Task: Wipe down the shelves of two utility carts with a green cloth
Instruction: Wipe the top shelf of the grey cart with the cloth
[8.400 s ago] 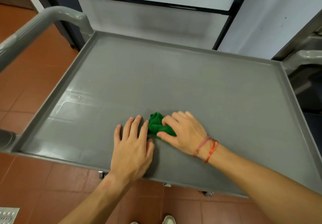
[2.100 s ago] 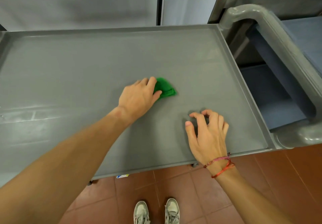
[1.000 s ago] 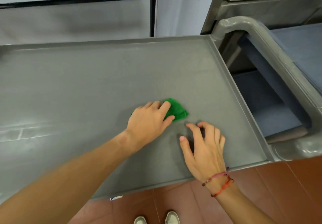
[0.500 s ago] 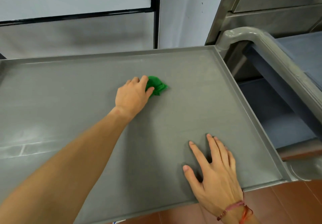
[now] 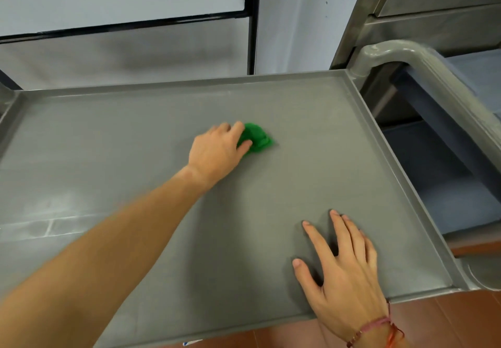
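A grey utility cart's top shelf (image 5: 311, 120) fills most of the view. A bunched green cloth (image 5: 257, 139) lies near its middle. My left hand (image 5: 217, 152) reaches across from the left and grips the cloth's near side, thumb and fingers curled over it, pressing it onto the shelf. My right hand (image 5: 341, 271) lies flat on the shelf near the front right edge, fingers spread and straight, with red string bracelets on its wrist.
The cart's grey handle (image 5: 423, 68) curves up at the right. Beyond it a blue surface (image 5: 439, 168) sits lower down. A metal cabinet (image 5: 433, 8) and a black-framed panel (image 5: 252, 22) stand behind. Red floor tiles (image 5: 447, 320) show below.
My left hand has slid the cloth a little to the right on the shelf. My right hand stays flat near the front edge.
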`<action>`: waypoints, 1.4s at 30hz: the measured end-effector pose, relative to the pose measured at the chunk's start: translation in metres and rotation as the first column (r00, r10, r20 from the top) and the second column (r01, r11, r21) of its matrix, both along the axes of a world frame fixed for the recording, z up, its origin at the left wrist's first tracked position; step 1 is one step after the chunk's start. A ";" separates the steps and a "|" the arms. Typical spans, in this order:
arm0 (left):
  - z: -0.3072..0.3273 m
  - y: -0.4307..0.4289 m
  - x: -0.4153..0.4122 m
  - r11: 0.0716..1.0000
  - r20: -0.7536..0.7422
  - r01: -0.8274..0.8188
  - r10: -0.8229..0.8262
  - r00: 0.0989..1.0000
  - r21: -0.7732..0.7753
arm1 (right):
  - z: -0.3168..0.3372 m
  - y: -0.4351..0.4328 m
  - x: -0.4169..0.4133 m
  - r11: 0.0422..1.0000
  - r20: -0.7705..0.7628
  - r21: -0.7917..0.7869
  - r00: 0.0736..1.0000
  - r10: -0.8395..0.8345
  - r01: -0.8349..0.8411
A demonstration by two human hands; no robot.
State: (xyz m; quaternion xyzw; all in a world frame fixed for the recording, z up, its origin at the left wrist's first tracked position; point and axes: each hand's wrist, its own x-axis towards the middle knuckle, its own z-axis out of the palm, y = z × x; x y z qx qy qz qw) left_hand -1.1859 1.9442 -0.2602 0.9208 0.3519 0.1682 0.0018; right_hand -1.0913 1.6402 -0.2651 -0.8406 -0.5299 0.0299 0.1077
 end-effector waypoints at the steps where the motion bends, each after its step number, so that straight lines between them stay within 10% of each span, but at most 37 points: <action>1: 0.001 0.013 0.005 0.999 -0.003 -0.045 0.045 0.999 -0.014 | 0.000 0.000 0.000 1.000 0.001 -0.001 1.000 -0.002 0.002; 10: 0.007 0.082 0.021 0.957 0.007 -0.266 0.268 0.963 -0.116 | -0.001 0.006 -0.005 1.000 0.007 0.009 1.000 -0.022 0.022; 20: 0.001 0.026 -0.008 0.998 0.018 -0.046 0.047 0.999 -0.038 | 0.013 0.040 0.012 0.994 0.045 -0.050 0.994 -0.100 0.102; 32: 0.004 0.128 0.017 0.944 0.031 -0.321 0.324 0.946 -0.079 | -0.007 0.046 0.018 0.996 0.039 -0.032 0.996 -0.086 0.087; 42: -0.002 0.046 0.023 0.969 0.086 0.237 -0.232 0.969 -0.065 | -0.002 0.046 0.019 0.994 0.039 -0.077 0.996 -0.076 0.079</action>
